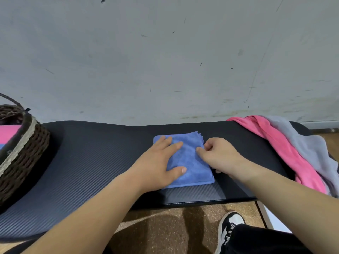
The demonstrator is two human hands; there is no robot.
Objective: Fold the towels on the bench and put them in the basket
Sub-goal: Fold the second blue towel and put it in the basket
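Note:
A blue towel (189, 158), folded into a small rectangle, lies flat in the middle of the black bench (95, 158). My left hand (161, 162) presses flat on its left half with straight fingers. At the towel's right edge my right hand (218, 154) has curled fingers that pinch the cloth. A dark woven basket (22, 153) with a pale band stands at the bench's left end, and a pink towel (9, 132) shows inside it. At the right end a pink towel (286, 149) and a grey towel (310, 147) lie crumpled, draped over the edge.
A scuffed grey wall (165, 61) rises right behind the bench. Below the bench's front edge is brown floor (165, 228), with my shoe (229, 226) and dark trouser leg at the lower right.

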